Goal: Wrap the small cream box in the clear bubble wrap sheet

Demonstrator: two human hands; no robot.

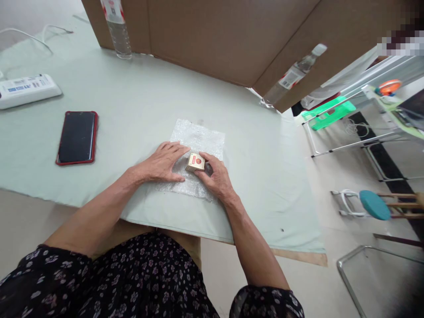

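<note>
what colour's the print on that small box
Mostly red on the small box, best in head view.

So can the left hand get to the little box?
Probably yes: the left hand is open beside the little box, with only bubble wrap under the gap. The right hand is around the other side, leaving this side free.

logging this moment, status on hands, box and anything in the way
Right hand grips small box. Left hand open beside it, nothing visible between. Bubble wrap beneath.
</note>
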